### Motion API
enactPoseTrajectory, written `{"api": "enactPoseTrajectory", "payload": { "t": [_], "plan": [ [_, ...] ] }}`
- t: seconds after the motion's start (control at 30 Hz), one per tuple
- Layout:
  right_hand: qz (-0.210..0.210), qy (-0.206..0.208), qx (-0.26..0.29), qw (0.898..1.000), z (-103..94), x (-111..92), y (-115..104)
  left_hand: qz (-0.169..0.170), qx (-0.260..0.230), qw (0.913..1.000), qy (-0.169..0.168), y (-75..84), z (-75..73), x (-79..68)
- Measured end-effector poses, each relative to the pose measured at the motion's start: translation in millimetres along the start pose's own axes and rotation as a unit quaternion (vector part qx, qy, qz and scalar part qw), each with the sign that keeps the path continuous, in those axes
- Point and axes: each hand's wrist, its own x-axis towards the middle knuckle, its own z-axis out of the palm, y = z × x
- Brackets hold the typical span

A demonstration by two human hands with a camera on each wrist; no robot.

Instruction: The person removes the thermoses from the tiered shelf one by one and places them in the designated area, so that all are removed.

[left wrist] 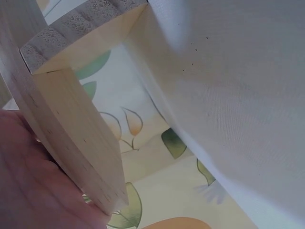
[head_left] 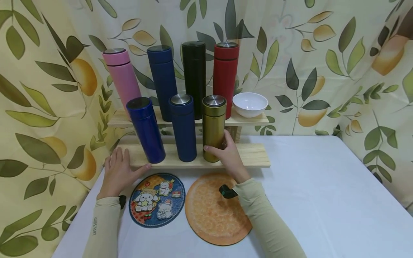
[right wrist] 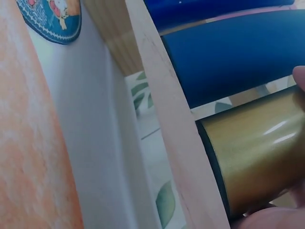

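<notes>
On the lower board of a two-step wooden shelf (head_left: pixel 246 156) stands a gold thermos bottle (head_left: pixel 214 123). My right hand (head_left: pixel 230 156) grips its lower part, with the thumb across the front and fingers round the right side. In the right wrist view, the gold bottle's base (right wrist: pixel 228 162) sits right at the board's edge. At the shelf's left end rests my left hand (head_left: pixel 117 175), fingers extended, thumb along the front edge. Left of the gold bottle stand a dark blue thermos (head_left: pixel 183 129) and a glossy blue thermos (head_left: pixel 146 130).
Along the upper board stand pink (head_left: pixel 122 77), navy (head_left: pixel 162 82), black (head_left: pixel 194 79) and red (head_left: pixel 226 79) thermoses, with a white bowl (head_left: pixel 250 105) at the right. Before the shelf lie a round cartoon mat (head_left: pixel 150 216) and an orange round mat (head_left: pixel 209 208) on the white table (head_left: pixel 322 200).
</notes>
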Motion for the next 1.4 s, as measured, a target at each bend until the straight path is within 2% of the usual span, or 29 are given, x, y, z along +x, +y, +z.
{"api": "enactPoseTrajectory", "payload": {
  "t": [0.23,0.57,1.1,1.4],
  "plan": [
    [-0.002,-0.001,0.001,1.000,-5.5,-4,-10,-0.003,0.003,1.0000,-0.005,-1.4,1.3,-1.5],
    [-0.016,0.021,0.003,1.000,-23.2,-8,-33,0.007,-0.001,1.0000,0.006,0.1,0.5,0.0],
    [-0.049,0.077,0.013,0.996,-63.8,-23,-53,0.008,0.000,0.9999,0.006,-0.3,0.7,-2.5],
    [-0.072,0.131,0.045,0.988,-91.5,-29,-65,0.015,-0.005,0.9998,0.014,-1.1,1.1,-2.0]
  ]
}}
